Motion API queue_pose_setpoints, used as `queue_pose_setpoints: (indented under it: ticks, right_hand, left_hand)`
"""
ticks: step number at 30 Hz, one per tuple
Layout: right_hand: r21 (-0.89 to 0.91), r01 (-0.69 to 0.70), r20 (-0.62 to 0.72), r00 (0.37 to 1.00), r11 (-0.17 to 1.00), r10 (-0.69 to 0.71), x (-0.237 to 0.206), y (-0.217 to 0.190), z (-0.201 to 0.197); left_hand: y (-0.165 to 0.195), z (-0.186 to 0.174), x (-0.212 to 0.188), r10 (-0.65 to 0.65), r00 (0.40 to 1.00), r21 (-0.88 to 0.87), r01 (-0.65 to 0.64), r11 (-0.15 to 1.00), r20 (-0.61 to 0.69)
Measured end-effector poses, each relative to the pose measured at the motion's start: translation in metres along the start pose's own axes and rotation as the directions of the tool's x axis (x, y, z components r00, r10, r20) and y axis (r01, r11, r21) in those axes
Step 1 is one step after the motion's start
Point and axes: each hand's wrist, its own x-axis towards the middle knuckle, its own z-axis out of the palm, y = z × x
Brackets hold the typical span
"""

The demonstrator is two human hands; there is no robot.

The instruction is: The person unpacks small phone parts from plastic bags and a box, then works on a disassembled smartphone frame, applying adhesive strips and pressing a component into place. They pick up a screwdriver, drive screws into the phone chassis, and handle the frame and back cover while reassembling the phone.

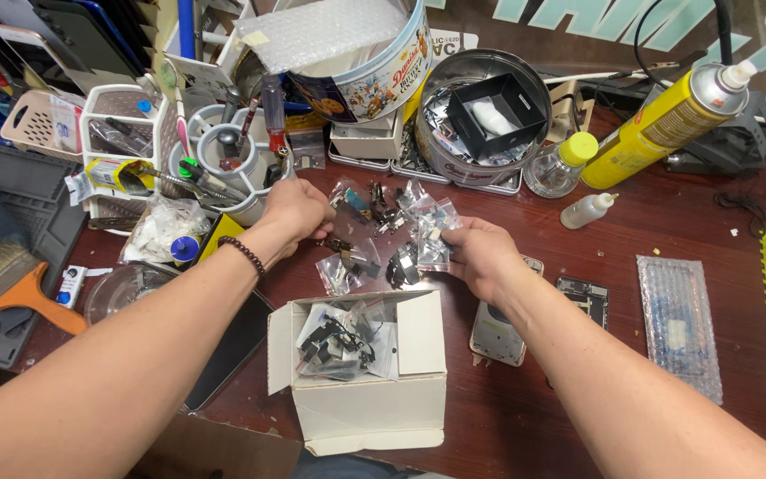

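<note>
Several small clear plastic bags of dark metal parts [374,232] lie in a loose pile on the dark red table. My left hand [297,209] rests on the pile's left side, fingers curled on a bag. Pinched in my right hand [479,255] at the pile's right edge is one small clear bag [433,246]. Below the pile stands an open white cardboard box [374,404] with more bagged parts inside. A dark bead bracelet sits on my left wrist.
Two round tins [480,111] stand at the back, with a yellow spray can [667,120], a clear bottle [560,164] and a small white dropper bottle [589,210] to the right. White tool holders [228,151] crowd the left. A phone back [500,330] and bubble wrap [680,319] lie right.
</note>
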Motion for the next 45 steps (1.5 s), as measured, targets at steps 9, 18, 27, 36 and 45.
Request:
queue_pose_setpoints:
  ticks: [9, 18, 27, 36, 45]
  right_hand:
    - [0.095, 0.017, 0.157, 0.987, 0.995, -0.031, -0.014, -0.018, 0.009]
    - [0.341, -0.033, 0.275, 0.959, 0.939, -0.066, -0.046, -0.031, 0.020]
    - [0.243, 0.094, 0.234, 0.960, 0.965, -0.152, -0.086, -0.044, 0.027]
    - [0.234, 0.177, 0.243, 0.941, 0.956, -0.234, -0.119, -0.045, 0.027]
    - [0.182, 0.331, 0.222, 0.904, 0.926, -0.366, -0.131, -0.024, 0.028]
  left_hand:
    - [-0.011, -0.027, -0.022, -0.010, 0.989, -0.464, 0.078, 0.882, 0.146]
    - [0.004, -0.022, -0.067, 0.099, 0.963, -0.686, 0.106, 0.720, 0.252]
    - [0.027, -0.005, -0.116, 0.301, 0.926, -0.682, -0.069, 0.728, 0.228]
    - [0.034, 0.017, -0.146, 0.361, 0.933, -0.466, -0.318, 0.825, 0.002]
    - [0.045, 0.030, -0.167, 0.313, 0.797, -0.724, 0.211, 0.657, 0.516]
